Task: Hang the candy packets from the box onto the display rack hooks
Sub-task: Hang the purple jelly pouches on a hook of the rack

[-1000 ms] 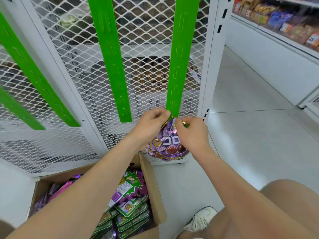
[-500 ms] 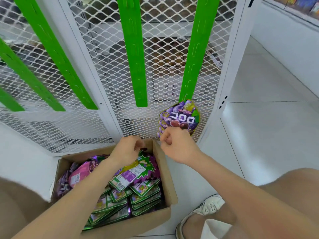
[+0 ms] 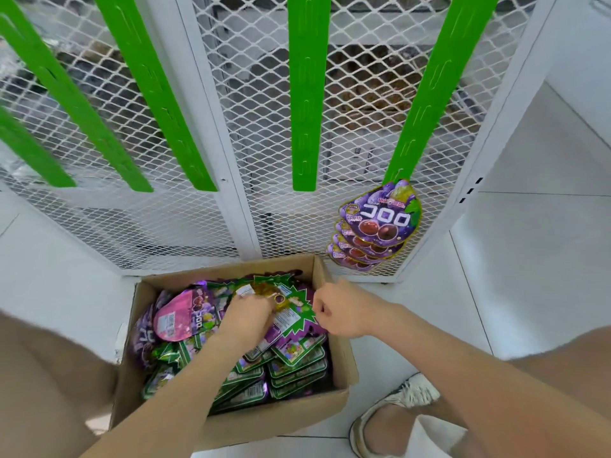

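STOCKING THE RACK: At the foot of a white mesh display rack [image 3: 231, 206], the left hand [image 3: 246, 317] dips into a cardboard box [image 3: 281, 421] on the floor. Its fingers curl down over the top packet [image 3: 292, 314] of the loose heap, which we judge to be the next one picked. The right hand [image 3: 345, 309] hovers at the box's right rim, fingers loosely curled just beside that packet's green edge. We cannot tell whether it pinches the packet or holds nothing, and we read it as placed to help steady the packet. A fan of hung packets [image 3: 380, 223] dangles from the bottom of the rightmost green strip [image 3: 426, 104], low and close to the box. The other strips [image 3: 302, 94] are bare. Most stock lies in the box.
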Tool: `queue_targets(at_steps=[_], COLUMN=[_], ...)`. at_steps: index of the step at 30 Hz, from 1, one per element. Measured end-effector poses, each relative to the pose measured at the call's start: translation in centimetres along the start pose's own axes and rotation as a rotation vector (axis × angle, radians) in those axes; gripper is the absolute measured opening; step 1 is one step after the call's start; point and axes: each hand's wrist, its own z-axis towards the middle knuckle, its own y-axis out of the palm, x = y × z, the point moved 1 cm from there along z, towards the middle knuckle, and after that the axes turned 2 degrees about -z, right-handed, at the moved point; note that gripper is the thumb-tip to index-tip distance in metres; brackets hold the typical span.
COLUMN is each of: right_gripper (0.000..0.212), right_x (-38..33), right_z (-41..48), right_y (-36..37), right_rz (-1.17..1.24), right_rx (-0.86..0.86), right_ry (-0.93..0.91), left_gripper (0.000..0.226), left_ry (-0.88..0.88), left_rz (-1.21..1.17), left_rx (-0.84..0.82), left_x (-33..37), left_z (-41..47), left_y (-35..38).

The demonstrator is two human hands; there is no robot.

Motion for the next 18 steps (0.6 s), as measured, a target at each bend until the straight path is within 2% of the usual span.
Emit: queue_targets(at_steps=[1, 3, 6, 9, 10, 13, 15, 18], right_gripper=[0.022, 0.026, 0.01, 0.038, 0.039, 0.011, 0.017, 0.012], right_x=[0.2, 0.5, 0.9, 1.9, 2.0, 2.7, 2.5, 2.1], right_z=[0.1, 0.1, 0.0, -0.1, -0.4, -1.6, -2.9, -5.0], right_y=[0.0, -0.1, -0.8, -2.5, -3.5, -6.0, -7.3, -8.9], right_rz=[-0.022, -0.07, -0.06, 0.014, 0.055, 0.293, 0.432, 0.647], right_rx=[0.003, 0.027, 0.128, 0.252, 0.283, 0.405, 0.477, 0.635], right_ry=[0.011, 0.03, 0.059, 0.022, 0.013, 0.021, 0.025, 0.02], left_gripper=[0.018, 0.017, 0.011, 0.016, 0.015, 0.013, 0.013, 0.015], left_ry=[0.013, 0.029, 0.051, 0.043, 0.046, 0.048, 0.054, 0.06], left_rz=[0.044, -0.028, -0.414, -0.751, -0.836, -1.042, -1.142, -1.269], left_rx=[0.016, 0.104, 0.243, 0.282, 0.292, 0.295, 0.304, 0.342], left_x=[0.2, 0.4, 1.1, 2.5, 2.9, 4.2, 5.4, 7.4], left_z=[-0.2, -0.2, 0.1, 0.7, 0.9, 1.0, 1.0, 0.9], left_y=[0.1, -0.1, -2.7, -6.7, -7.9, -10.8, -12.4, -15.4])
